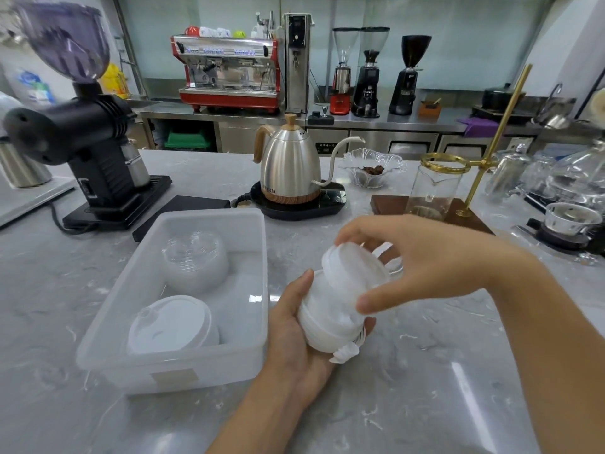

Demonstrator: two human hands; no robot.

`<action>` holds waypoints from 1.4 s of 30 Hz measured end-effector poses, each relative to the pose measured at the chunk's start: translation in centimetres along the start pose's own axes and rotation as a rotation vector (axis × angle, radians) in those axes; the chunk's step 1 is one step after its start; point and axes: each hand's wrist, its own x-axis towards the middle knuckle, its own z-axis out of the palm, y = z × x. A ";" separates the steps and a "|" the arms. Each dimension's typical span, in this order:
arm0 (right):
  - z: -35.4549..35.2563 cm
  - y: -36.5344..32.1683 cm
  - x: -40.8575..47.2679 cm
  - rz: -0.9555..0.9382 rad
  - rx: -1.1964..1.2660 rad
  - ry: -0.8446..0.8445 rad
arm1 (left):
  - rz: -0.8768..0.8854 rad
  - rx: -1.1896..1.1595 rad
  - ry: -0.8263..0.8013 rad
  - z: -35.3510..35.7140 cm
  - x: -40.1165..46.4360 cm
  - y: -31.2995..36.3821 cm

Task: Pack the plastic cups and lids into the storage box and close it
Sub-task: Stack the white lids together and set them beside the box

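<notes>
The stack of white plastic lids, sleeved in thin clear wrap with a twisted tail at its lower end, is lying tilted across the palm of the left hand, just to the right of the translucent rectangular plastic storage box and above the grey marbled countertop. The left hand's fingers are curling under the stack to cradle it, while the right hand is gripping the upper end from above, thumb on the near side, probably steadying the loose lids so they stay aligned. Inside the box, a stack of clear domed lids is sitting at the far end and a white flat lid stack is resting at the near end. The box is standing open; no cover is identifiable.
</notes>
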 end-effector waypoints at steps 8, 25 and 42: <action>2.2 -1.5 1.2 0.028 -0.043 -0.069 | 0.019 -0.021 -0.083 -0.1 0.2 0.1; 2.9 -2.0 1.7 0.055 -0.068 -0.068 | 0.058 -0.001 -0.123 0.3 0.1 -0.1; 2.3 7.5 3.9 0.292 0.222 0.440 | 0.035 -0.024 0.040 0.2 -0.2 0.0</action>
